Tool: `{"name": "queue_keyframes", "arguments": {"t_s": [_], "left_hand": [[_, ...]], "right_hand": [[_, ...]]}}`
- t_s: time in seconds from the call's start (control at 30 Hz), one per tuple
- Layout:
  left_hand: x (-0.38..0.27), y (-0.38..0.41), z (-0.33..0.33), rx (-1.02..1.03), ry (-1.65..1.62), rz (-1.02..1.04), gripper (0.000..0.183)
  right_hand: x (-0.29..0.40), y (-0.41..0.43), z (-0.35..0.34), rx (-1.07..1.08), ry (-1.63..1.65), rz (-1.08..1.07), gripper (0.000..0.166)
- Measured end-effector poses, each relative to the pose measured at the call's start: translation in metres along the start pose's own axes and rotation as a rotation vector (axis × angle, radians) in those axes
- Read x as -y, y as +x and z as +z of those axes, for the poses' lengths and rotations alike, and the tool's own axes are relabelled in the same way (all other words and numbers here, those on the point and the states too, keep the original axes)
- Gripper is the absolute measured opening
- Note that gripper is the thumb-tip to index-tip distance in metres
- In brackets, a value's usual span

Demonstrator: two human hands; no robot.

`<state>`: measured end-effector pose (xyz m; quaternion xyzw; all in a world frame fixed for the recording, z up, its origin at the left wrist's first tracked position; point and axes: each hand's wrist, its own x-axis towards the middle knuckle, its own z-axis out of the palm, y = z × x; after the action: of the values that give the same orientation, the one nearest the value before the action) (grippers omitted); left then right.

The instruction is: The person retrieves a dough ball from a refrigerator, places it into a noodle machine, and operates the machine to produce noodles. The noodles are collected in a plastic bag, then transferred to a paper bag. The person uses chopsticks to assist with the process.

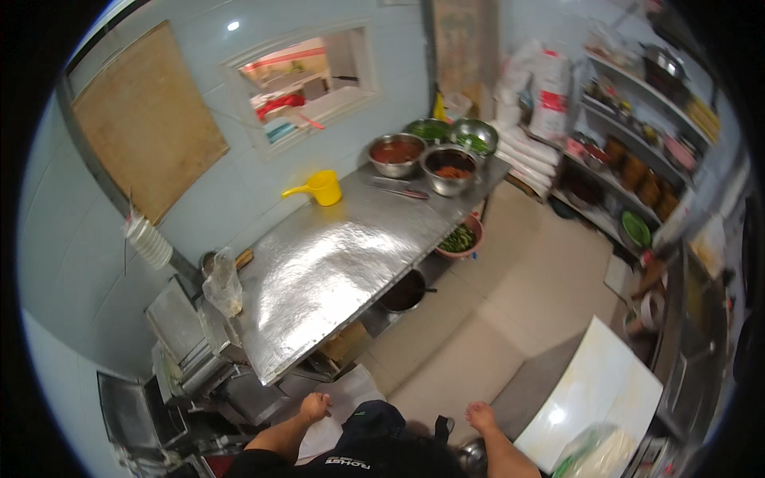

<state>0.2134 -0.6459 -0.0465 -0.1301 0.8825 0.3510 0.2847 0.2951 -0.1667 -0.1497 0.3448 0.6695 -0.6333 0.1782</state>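
My left hand (315,407) is held low in front of my body with its fingers curled and nothing visible in it. It is nearest to the near corner of a metal-topped table (334,257), apart from it. On the other side of my body, my right hand (480,416) also has curled fingers and shows no object. A white board-like surface (588,394) lies to its right. At the table's far end stand a steel bowl of reddish sauce (395,149) and one of dark and red food (451,173), with two bowls of chopped greens (427,129) behind.
A yellow plastic dipper (326,188) and a knife (403,191) rest on the table. Below its edge are a pink basin of greens (461,236) and a dark pot (403,291). Shelves (645,131) and stacked white sacks (526,155) line the far right. A serving hatch (302,89) opens in the wall.
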Motion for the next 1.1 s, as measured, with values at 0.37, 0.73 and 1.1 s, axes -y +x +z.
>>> {"name": "queue_keyframes", "arguments": {"t_s": [0.37, 0.73, 1.1], "left_hand": [[0.091, 0.091, 0.084, 0.054, -0.071, 0.063, 0.046], [0.030, 0.098, 0.068, -0.446, -0.828, -0.446, 0.014], [-0.075, 0.044, 0.151, -0.789, -1.540, -0.764, 0.016]], "right_hand": [[0.169, 0.163, 0.062, 0.427, -0.569, -0.141, 0.022], [0.614, 0.178, 0.270, 0.465, -0.979, -1.075, 0.026], [0.903, 0.237, 0.452, 0.237, -1.323, -1.436, 0.037]]}}
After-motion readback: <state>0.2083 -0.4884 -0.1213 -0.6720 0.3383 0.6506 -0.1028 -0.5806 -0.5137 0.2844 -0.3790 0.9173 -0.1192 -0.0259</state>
